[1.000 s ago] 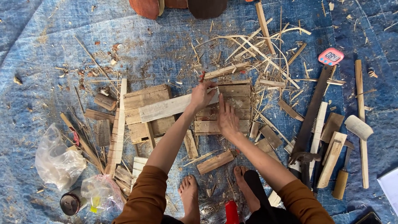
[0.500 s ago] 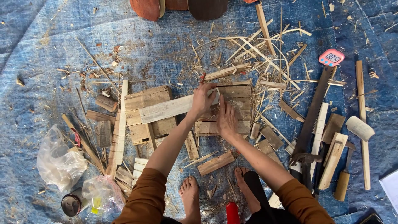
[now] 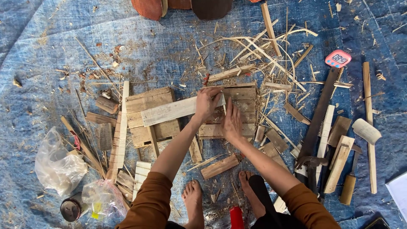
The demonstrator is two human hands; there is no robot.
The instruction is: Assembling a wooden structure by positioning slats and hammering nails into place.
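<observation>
I sit on a blue tarp (image 3: 51,51) among wood scraps. A long pale plank (image 3: 169,111) lies across two slatted wooden panels, the left panel (image 3: 148,127) and the right panel (image 3: 241,95). My left hand (image 3: 207,104) grips the plank's right end, fingers curled over it. My right hand (image 3: 232,123) lies flat on the right panel just below and right of the left hand, fingers together and pointing away from me. Both sleeves are brown.
A hand saw (image 3: 318,123), a pink timer (image 3: 338,58), a wooden-handled tool (image 3: 349,186) and loose slats lie to the right. Shavings are heaped beyond the panels. Plastic bags (image 3: 59,165) and a tin (image 3: 70,208) lie at the left. My bare feet (image 3: 193,199) rest below the panels.
Both hands stay on the plank and the right panel; the left hand has slid slightly towards me along the plank's end. Nothing else has moved.
</observation>
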